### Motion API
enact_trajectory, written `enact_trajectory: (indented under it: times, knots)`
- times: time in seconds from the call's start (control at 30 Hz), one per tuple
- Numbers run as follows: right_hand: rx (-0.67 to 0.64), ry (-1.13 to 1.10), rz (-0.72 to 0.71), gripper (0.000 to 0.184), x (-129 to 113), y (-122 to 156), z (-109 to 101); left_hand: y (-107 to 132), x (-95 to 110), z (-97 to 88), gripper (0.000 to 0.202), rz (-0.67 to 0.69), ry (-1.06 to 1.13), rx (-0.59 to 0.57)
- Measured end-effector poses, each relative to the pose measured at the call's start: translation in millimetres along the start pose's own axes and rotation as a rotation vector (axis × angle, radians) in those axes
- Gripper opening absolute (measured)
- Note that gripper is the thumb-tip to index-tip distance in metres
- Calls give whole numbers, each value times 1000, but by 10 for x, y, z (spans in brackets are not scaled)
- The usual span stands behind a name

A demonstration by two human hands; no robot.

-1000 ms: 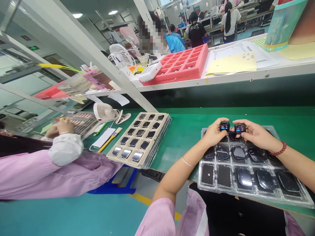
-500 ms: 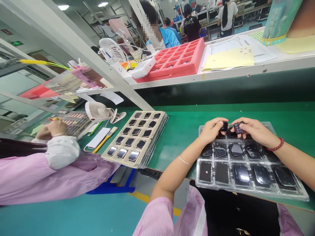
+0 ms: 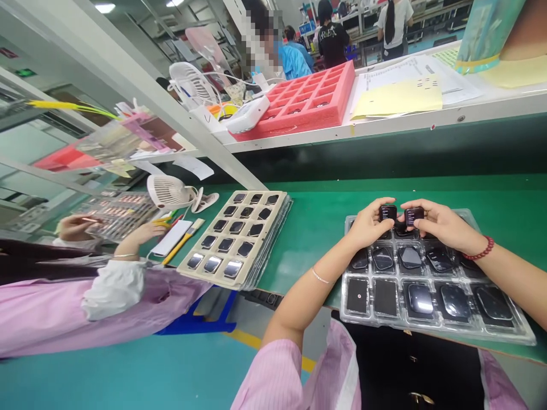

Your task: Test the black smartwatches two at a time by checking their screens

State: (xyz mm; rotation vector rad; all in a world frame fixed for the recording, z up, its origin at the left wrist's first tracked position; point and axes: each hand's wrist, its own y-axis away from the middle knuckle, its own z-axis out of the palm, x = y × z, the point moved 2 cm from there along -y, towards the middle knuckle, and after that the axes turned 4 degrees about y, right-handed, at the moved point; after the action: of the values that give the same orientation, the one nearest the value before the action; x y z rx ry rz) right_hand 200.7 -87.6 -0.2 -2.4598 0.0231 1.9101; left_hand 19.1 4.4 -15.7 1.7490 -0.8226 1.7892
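My left hand [image 3: 370, 223] pinches a small black watch body [image 3: 388, 213] with a lit screen. My right hand [image 3: 440, 224] grips a second watch body [image 3: 413, 216] right beside it. Both are held just above the far row of a clear plastic tray [image 3: 432, 329] on the green bench. The tray's pockets hold several black watch bodies, screens up. A red bead bracelet circles my right wrist.
A beige tray stack [image 3: 239, 236] of watch bodies lies to the left. A co-worker in pink reaches with one hand [image 3: 143, 232] toward a small fan [image 3: 168, 192] and yellow-handled tool [image 3: 183, 241]. A red foam tray [image 3: 307, 102] and papers [image 3: 399, 97] sit on the raised shelf.
I lowered both watch bodies to the tray, then lifted them with screens facing me. The co-worker's arm stretched out toward the tools by the fan.
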Motion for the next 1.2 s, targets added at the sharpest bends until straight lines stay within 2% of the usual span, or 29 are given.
enact_trajectory:
  times: [0.1, 0.2, 1.2]
  knots:
    - [-8, 3, 8, 30, -3, -3, -8, -6, -7, -7, 37, -43, 25, 2]
    - [-21, 13, 15, 28, -2, -8, -7, -19, -31, -13, 32, -38, 32, 0]
    - [-40, 29, 11, 25, 26, -14, -1, -32, -61, 1, 30, -47, -29, 2]
